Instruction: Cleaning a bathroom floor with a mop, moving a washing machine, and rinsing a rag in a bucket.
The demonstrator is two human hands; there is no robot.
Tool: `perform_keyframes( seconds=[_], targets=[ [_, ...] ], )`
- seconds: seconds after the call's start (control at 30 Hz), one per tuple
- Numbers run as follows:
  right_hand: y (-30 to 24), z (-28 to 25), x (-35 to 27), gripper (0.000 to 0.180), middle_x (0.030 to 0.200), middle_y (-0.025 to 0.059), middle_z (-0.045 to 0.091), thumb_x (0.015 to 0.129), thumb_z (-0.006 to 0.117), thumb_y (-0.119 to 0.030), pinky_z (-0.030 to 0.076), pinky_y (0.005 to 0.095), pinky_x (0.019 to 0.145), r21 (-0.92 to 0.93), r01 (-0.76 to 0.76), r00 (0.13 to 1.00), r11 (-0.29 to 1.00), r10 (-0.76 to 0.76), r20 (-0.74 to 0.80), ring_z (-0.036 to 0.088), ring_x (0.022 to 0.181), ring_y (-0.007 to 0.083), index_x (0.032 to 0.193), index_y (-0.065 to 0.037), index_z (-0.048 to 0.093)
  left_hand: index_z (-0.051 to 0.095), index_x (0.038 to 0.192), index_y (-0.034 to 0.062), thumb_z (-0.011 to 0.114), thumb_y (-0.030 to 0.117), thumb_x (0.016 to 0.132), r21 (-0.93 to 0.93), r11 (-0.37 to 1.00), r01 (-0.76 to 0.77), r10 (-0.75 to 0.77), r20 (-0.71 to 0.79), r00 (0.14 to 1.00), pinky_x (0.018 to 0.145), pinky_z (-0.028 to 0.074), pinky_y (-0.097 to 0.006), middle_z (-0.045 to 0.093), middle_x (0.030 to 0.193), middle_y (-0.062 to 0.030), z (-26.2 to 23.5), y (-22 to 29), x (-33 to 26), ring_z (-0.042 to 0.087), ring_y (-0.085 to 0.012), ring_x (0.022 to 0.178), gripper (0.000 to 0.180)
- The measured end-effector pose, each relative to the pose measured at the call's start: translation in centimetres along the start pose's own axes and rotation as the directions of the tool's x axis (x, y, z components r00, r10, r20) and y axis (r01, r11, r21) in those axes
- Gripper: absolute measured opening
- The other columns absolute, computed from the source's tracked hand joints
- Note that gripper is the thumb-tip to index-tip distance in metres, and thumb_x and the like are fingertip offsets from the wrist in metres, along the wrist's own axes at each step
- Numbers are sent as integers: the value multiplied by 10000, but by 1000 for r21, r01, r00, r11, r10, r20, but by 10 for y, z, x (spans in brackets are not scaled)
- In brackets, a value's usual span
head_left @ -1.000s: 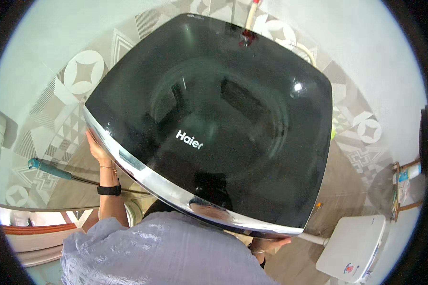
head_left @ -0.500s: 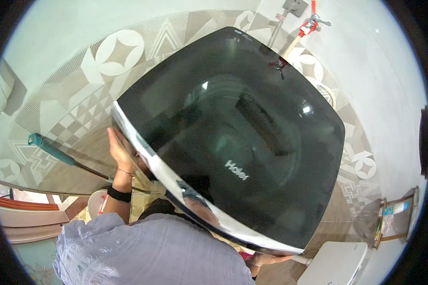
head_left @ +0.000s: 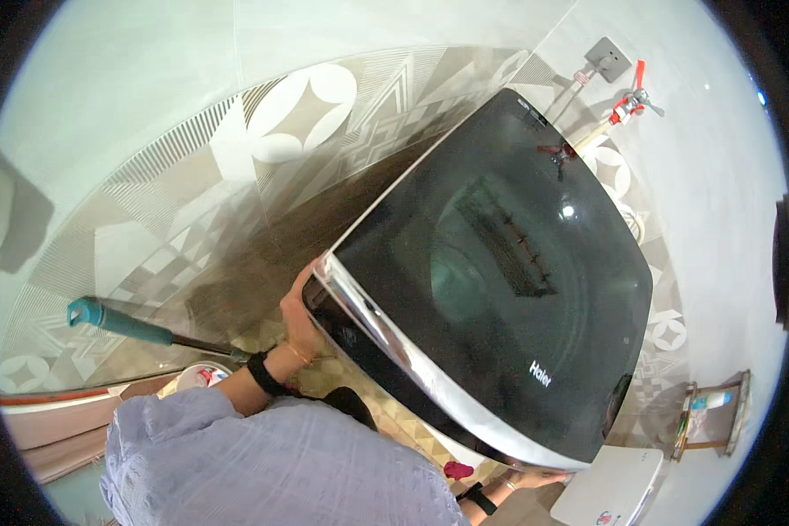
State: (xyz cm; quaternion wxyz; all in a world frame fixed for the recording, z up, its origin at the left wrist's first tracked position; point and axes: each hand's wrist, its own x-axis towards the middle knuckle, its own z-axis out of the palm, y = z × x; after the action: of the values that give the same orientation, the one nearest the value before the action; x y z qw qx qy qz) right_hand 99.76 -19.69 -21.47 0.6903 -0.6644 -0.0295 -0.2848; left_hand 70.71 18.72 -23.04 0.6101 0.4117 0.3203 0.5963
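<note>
A top-loading washing machine (head_left: 500, 263) with a dark glossy lid and a silver front trim stands turned at an angle in front of me. My left hand (head_left: 302, 311) grips its front left corner, just below the trim, with the fingers partly hidden by the casing. At the front right corner my right hand (head_left: 535, 479) holds the lower side of the edge, its fingertips tucked under and partly out of sight. A dark band circles each wrist.
Patterned tiled walls (head_left: 307, 105) meet behind the machine. A tap (head_left: 636, 103) with a hose and a socket (head_left: 608, 58) with a plug are at the back right. A white toilet lid (head_left: 609, 486) lies near right, below a small rack (head_left: 714, 412). A teal-handled pole (head_left: 123, 323) leans at left.
The washing machine has shifted to the right in view and turned, with both hands still on its corners. More wall and dark floor show along its left side.
</note>
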Motion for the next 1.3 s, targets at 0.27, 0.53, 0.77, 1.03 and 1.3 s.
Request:
perform_keyframes(
  seconds=[0.27,0.53,0.77,1.03,1.3],
  targets=[
    [19,-3,17,513,1316,179,373,919,307,-335,373,439,963,65,-45,999,997,45,6,448,1127,301,1298,10,323,472,1205,-52,559,361,810,136,989,-62,48,110,993,896,401,-307,555,1163,-154,-19,-12,3,539,-214,1050,578],
    [37,-9,43,529,1339,158,345,920,277,-364,352,456,977,-18,-7,992,1000,9,127,416,1159,316,1319,-18,302,479,1198,-50,482,361,813,286,954,-87,59,104,993,856,421,-290,592,1074,-148,21,7,38,563,-185,975,564],
    [52,-18,63,540,1274,146,406,905,282,-405,387,464,931,-106,37,990,994,-21,142,447,1113,317,1270,-10,343,461,1172,-98,284,535,885,448,862,-238,202,128,971,805,453,-293,618,983,-128,41,14,53,585,-171,893,718],
    [9,20,28,521,1214,196,479,888,412,-356,413,438,901,-224,94,996,970,-92,19,525,1017,314,1214,51,415,484,1058,-91,349,442,894,348,908,-233,210,102,972,729,481,-300,610,865,-123,35,6,47,601,-193,786,575],
    [-10,32,20,482,1195,186,492,907,375,-331,410,430,908,-131,-26,999,991,21,-43,532,995,307,1198,49,430,277,1334,14,264,398,949,480,877,-29,200,-308,930,994,290,-309,357,1335,-90,22,-11,39,355,-219,1207,545]
  ],
)
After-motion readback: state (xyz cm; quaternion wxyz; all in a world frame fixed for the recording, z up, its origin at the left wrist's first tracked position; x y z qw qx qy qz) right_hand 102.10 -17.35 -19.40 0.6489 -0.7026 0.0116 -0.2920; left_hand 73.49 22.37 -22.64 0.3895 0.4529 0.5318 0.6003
